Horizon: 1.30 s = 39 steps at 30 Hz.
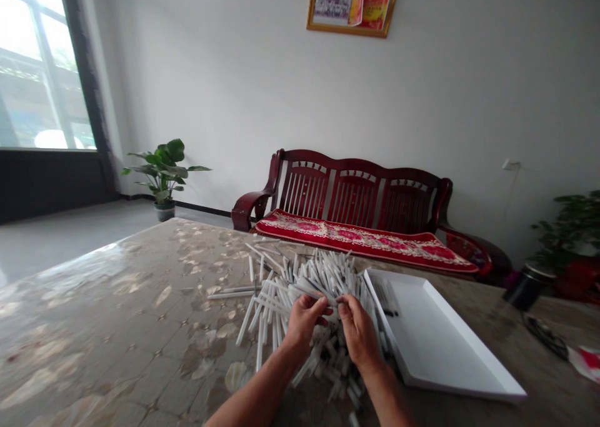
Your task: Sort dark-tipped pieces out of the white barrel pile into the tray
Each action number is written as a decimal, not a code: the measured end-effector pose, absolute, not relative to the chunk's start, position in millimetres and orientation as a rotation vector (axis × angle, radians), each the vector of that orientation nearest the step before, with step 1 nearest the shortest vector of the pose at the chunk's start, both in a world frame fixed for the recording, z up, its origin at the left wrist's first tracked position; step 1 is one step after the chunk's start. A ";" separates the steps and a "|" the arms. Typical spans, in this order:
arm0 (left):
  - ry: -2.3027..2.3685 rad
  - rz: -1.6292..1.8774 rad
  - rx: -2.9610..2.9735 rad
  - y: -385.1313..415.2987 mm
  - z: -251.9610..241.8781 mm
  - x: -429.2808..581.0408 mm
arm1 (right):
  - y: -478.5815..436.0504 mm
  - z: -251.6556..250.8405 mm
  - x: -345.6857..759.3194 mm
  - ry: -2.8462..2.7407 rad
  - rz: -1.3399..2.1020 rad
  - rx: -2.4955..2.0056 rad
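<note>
The left hand [304, 327] and the right hand [359, 330] are closed, pinching some thin white rods [319, 277] in a loose heap on the glossy patterned table [117, 327], just beside a shallow smooth white tray [435, 333].

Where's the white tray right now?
Head view: the white tray sits on the table, right of the right hand and the heap of white tubes.

White plastic sticks [323, 277] showing matt, smooth finish, table [117, 327] gleaming w/ glossy top, tray [435, 333] looking like smooth white plastic, sofa frame [354, 192] shining w/ dark varnished wood, cushion [360, 239] showing red patterned cloth
</note>
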<state>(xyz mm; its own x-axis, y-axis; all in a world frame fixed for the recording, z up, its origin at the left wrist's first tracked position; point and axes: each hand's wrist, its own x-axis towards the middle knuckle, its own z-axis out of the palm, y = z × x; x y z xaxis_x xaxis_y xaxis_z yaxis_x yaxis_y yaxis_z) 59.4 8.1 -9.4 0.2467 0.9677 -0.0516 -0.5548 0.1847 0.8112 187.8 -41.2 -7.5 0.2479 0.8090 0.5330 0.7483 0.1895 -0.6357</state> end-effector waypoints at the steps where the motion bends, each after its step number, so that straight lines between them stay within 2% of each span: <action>1: 0.662 1.188 0.769 8.3 -9.8 59.3 | -41.4 -7.7 187.8 -1.508 0.088 -1.539; 24: 0.643 1.161 0.781 6.1 -9.3 59.3 | -47.4 -4.1 185.0 -1.552 0.138 -1.587; 28: 0.621 1.179 0.807 5.5 -10.2 60.2 | -45.7 -4.3 179.7 -1.467 0.277 -1.577; 35: 0.532 1.205 0.886 4.1 -10.4 60.5 | -45.1 -3.9 170.9 -1.101 0.806 -1.416; 39: 0.534 1.196 0.904 4.6 -9.0 59.7 | -46.6 -0.8 175.2 -1.129 0.845 -1.431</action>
